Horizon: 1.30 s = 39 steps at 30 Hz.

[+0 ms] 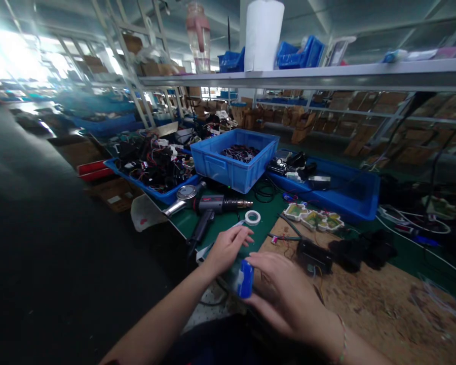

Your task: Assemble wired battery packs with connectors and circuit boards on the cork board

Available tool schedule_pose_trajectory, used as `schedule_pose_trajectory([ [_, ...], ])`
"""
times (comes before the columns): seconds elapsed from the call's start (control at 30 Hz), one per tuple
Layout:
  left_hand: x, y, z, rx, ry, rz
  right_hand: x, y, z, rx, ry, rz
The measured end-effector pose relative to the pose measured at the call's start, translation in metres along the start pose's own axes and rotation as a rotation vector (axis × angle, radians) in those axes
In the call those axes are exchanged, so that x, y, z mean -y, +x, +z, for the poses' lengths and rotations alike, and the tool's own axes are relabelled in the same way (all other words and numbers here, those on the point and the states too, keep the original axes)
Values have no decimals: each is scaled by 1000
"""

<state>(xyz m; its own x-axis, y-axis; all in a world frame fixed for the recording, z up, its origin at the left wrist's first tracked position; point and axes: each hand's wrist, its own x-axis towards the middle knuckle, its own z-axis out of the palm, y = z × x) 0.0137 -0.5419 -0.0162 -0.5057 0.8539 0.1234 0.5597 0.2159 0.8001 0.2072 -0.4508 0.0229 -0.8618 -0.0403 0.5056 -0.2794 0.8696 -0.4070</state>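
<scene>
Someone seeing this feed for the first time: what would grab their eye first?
Probably the small bright-blue pack, held between the right hand's thumb and fingers at lower centre. Next, the blue plastic bin at mid-picture, with a tangle of wires inside. Then the heat gun lying on the green surface, its nozzle near a white tape roll.

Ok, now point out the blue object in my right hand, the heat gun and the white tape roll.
Blue object (pixel 247 280): head view, on the middle of its blue side.
Heat gun (pixel 211 204): head view, on its grey housing.
White tape roll (pixel 253 223): head view, on the near edge of its ring.
</scene>
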Motion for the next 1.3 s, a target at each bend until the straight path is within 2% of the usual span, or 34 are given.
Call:
schedule_pose_trajectory([
  [0.07, 9, 33, 3, -76, 199, -27, 7, 2, -1, 7, -1, -63],
  [0.17, 22, 72, 15, -154, 362, -116, 15, 5, -4, 2, 11, -130],
  [0.23, 29, 87, 24, -190, 440, -166, 18, 7, -6, -2, 26, -129],
  [0.3, 32, 92, 30, -205, 487, -180, 18, 9, -7, -4, 40, -108],
  [0.4, 33, 81, 29, -208, 513, -137, 19, 9, -10, 7, 62, -90],
  [0.53, 35, 43, 13, -258, 477, -8, 16, 3, -17, -7, 101, -50],
  [0.6, 38, 19, 4, -276, 431, 30, 11, 1, -24, -111, 149, 61],
  [0.73, 41, -25, -5, -251, 258, 110, -5, 4, -38, -458, 392, 379],
  [0.83, 37, -46, -1, -181, 178, 238, -12, 6, -37, -557, 564, 467],
  [0.93, 29, -54, 7, -67, 201, 352, -9, -3, -20, -530, 614, 544],
  [1.1, 17, -53, 16, -65, 198, 367, 4, -35, 27, -468, 464, 660],
  [1.2, 13, -50, 16, -37, 214, 400, 7, -50, 51, -407, 343, 658],
  [1.3, 12, -46, 16, 41, 246, 488, 7, -59, 65, -357, 254, 634],
])
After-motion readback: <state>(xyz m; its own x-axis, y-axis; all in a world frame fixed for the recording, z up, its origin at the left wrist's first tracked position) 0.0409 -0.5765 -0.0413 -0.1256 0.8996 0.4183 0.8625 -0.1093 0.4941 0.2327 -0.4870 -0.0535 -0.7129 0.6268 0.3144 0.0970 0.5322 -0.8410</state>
